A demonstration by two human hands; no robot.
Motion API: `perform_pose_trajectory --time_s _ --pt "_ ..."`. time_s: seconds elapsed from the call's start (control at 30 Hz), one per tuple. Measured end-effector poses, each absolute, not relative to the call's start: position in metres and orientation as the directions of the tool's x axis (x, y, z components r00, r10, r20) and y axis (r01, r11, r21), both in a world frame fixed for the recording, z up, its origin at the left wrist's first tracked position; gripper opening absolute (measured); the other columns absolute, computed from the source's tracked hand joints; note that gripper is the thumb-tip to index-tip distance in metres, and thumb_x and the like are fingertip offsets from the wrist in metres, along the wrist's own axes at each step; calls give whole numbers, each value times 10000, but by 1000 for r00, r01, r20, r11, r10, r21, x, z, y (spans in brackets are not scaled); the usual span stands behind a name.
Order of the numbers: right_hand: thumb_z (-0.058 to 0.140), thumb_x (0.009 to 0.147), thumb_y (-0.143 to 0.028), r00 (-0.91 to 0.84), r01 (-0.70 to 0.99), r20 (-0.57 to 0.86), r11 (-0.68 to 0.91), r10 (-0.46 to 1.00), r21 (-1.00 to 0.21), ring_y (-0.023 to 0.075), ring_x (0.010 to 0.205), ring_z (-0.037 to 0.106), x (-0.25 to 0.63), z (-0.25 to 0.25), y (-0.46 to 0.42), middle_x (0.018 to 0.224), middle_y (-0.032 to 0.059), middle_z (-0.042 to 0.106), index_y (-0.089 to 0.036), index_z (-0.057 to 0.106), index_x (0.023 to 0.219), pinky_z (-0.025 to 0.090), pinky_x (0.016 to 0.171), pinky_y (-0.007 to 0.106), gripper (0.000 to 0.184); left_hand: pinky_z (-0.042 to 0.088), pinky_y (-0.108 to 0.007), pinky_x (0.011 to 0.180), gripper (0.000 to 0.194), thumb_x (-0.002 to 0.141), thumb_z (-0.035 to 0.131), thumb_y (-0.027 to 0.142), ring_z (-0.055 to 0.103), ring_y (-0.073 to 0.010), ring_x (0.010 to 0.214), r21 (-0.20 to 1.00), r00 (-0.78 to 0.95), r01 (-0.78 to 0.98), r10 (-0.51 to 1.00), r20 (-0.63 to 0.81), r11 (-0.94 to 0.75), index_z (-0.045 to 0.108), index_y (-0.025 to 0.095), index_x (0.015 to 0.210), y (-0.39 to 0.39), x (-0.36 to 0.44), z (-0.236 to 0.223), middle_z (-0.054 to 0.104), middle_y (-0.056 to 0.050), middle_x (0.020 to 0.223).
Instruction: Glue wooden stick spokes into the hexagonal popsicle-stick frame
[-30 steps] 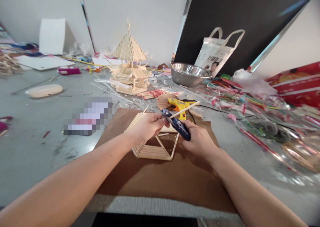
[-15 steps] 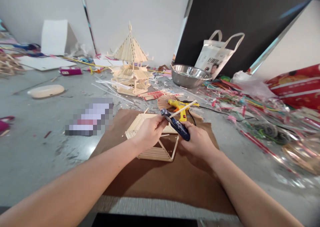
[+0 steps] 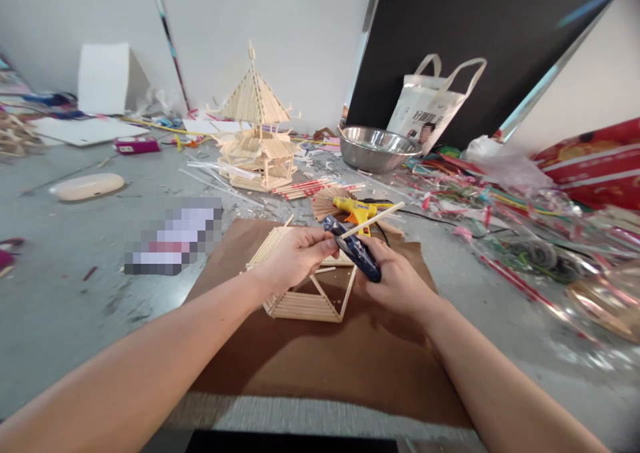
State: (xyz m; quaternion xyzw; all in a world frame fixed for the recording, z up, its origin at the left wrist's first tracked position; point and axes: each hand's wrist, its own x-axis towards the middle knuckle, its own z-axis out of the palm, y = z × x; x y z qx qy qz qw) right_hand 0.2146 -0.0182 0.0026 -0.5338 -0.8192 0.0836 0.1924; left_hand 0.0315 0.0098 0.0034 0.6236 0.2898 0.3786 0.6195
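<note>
My left hand (image 3: 303, 256) pinches the lower end of a thin wooden stick (image 3: 377, 218) between thumb and fingers. The stick slants up to the right across a dark blue cutter (image 3: 364, 260), which my right hand (image 3: 400, 276) grips; whether its edges touch the stick I cannot tell. Beneath my hands lies a flat frame of glued sticks (image 3: 307, 308), some sections filled with parallel sticks and one open with a diagonal. My left hand hides part of it. The frame rests on a brown sheet (image 3: 310, 360).
A yellow glue gun (image 3: 353, 208) lies just beyond my hands, beside red-tipped sticks (image 3: 305, 188). Farther back stand a stick pagoda (image 3: 257, 133) and a steel bowl (image 3: 377, 152). A blurred-out phone-like object (image 3: 175, 236) lies left; plastic scraps (image 3: 500, 220) cover the right.
My left fingers have shifted slightly along the stick toward its lower end, and the stick reaches a little farther right past the cutter. The view has moved slightly.
</note>
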Motion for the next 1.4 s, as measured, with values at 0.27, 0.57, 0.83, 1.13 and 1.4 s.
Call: perform_pose_trajectory --time_s 0.27,0.57,0.83,1.13,1.4 --pt "460 617 -145 -382 823 247 450 890 -346 206 969 481 217 1 -19 1059 62 516 -204 336 1167 377 811 326 567 123 -169 348 273 652 580 378 190 -12 329 944 642 -260 766 11 205 506 119 602 10 31 3 273 85 374" --pt "446 633 -157 -382 837 211 434 900 -333 203 985 482 215 3 -19 1089 75 518 -177 349 1174 367 823 320 550 100 -162 333 219 696 549 330 130 -5 320 907 750 -239 659 -54 346 504 127 626 12 27 4 214 94 383" --pt "441 625 -162 -381 845 209 431 901 -315 192 913 520 215 4 -21 1042 60 546 -185 398 1120 390 759 291 498 97 -162 337 192 744 499 299 131 -6 324 895 795 -222 603 -64 387 499 129 654 13 23 2 209 89 400" --pt "431 599 -170 -339 899 125 360 932 -249 178 719 561 213 8 -21 889 57 604 -159 472 1012 395 639 257 415 102 -163 338 208 711 533 308 130 -10 327 916 715 -217 694 -87 339 472 134 613 14 25 5 213 90 392" --pt "431 622 -211 -277 931 93 291 956 -219 190 686 560 207 10 -22 813 62 610 -153 491 937 382 602 257 325 251 -177 404 214 765 429 326 330 -53 403 981 474 73 872 123 -178 494 144 673 7 31 4 370 54 445"
